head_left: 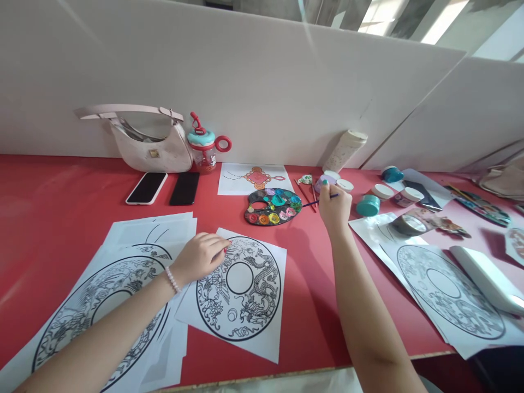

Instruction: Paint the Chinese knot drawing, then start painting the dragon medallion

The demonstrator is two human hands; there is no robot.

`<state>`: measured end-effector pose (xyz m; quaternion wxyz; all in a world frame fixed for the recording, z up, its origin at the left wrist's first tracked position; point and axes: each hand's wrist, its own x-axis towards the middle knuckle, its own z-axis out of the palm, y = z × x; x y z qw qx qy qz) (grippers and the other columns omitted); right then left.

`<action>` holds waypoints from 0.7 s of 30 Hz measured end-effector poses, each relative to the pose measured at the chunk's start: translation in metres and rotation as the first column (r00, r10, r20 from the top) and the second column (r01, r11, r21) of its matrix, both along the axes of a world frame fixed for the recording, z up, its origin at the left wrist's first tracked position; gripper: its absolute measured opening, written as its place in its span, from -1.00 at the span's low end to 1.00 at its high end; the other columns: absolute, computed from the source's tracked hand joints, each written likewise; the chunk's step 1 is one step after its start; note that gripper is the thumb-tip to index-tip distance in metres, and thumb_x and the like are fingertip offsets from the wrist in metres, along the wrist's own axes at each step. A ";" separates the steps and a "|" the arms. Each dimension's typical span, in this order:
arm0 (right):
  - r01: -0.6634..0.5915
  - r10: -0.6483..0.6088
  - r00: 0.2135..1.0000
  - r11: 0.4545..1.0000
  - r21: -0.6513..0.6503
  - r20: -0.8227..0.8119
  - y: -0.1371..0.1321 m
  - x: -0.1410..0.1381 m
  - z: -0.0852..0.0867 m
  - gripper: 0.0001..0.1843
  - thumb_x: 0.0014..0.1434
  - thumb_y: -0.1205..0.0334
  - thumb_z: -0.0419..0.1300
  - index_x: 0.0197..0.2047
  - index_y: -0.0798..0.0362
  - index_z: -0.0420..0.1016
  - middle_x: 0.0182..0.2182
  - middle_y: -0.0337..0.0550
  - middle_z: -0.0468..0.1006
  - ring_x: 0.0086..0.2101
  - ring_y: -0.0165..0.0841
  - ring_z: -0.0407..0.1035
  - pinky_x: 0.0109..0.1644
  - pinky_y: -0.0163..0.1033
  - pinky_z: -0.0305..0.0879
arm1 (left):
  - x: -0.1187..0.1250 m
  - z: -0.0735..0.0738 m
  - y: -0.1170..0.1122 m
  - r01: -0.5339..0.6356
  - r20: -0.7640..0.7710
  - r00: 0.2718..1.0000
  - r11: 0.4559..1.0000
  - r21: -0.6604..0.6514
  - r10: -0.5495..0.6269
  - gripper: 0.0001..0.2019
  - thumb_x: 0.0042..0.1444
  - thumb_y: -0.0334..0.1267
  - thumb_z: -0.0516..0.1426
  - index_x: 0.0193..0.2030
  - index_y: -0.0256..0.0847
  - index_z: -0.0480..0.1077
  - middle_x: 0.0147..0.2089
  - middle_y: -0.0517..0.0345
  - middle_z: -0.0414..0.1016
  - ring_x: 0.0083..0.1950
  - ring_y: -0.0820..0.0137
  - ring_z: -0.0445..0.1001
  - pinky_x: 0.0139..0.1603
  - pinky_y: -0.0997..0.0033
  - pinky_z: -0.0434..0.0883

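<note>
My left hand (202, 256), with a beaded bracelet at its wrist, rests on the upper left of a white sheet (268, 341) printed with a round dragon pattern. Its fingers lie loosely extended and hold nothing. My right hand (334, 208) is closed around a thin dark paintbrush (310, 203) that points left. The brush's tip end meets the right edge of a dark oval palette (267, 197) with several blobs of coloured paint. The round pattern is black line work on white, with no colour showing.
More printed sheets (172, 371) lie at left. Behind are two phones (146, 189), a white handbag (153, 144), a donut-lidded cup (203, 150) and a coloured knot drawing (231, 183). Paint jars (368, 206), a leaning pale bottle (346, 150) and other sheets (434, 322) are at right.
</note>
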<state>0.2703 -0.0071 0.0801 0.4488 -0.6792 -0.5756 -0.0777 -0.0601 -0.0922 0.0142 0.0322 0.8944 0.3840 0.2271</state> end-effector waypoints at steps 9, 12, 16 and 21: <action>0.017 -0.017 1.000 1.000 0.010 0.002 0.000 0.000 0.000 -0.48 0.23 0.08 -0.05 -0.70 0.01 -0.11 -0.75 -0.36 -0.08 -0.64 -0.49 -0.16 -0.49 -0.25 -0.18 | -0.001 -0.001 0.003 0.007 -0.012 1.000 1.000 0.009 -0.007 -0.72 0.16 -0.36 0.00 -0.06 -0.24 0.46 -0.01 0.04 0.52 0.03 0.28 0.45 0.05 0.14 0.40; 0.003 -0.003 1.000 1.000 0.003 0.005 0.000 0.000 0.000 -0.48 0.23 0.05 -0.06 -0.70 0.01 -0.09 -0.75 -0.34 -0.04 -0.64 -0.49 -0.14 -0.50 -0.26 -0.17 | -0.001 -0.002 0.004 -0.025 -0.027 0.999 1.000 0.007 0.025 -0.73 0.17 -0.34 0.01 -0.09 -0.22 0.48 0.02 0.03 0.50 0.06 0.24 0.44 0.06 0.10 0.40; 0.011 -0.011 1.000 1.000 0.026 0.003 -0.001 0.001 0.001 -0.51 0.21 0.10 -0.05 -0.70 0.02 -0.08 -0.75 -0.34 -0.03 -0.64 -0.50 -0.14 -0.50 -0.27 -0.17 | -0.001 -0.004 0.004 -0.040 -0.030 0.999 0.999 0.006 0.040 -0.72 0.18 -0.32 0.00 -0.07 -0.21 0.48 0.03 0.01 0.49 0.06 0.24 0.43 0.06 0.08 0.40; 0.062 -0.043 0.994 0.981 0.187 -0.100 -0.007 0.010 0.012 -0.55 0.21 0.17 -0.06 -0.69 0.01 -0.04 -0.74 -0.34 0.00 -0.64 -0.51 -0.08 -0.50 -0.25 -0.13 | -0.003 -0.004 0.003 -0.051 -0.044 0.998 0.998 -0.024 0.050 -0.72 0.19 -0.30 0.00 -0.04 -0.20 0.46 0.07 0.02 0.46 0.10 0.22 0.40 0.07 0.07 0.38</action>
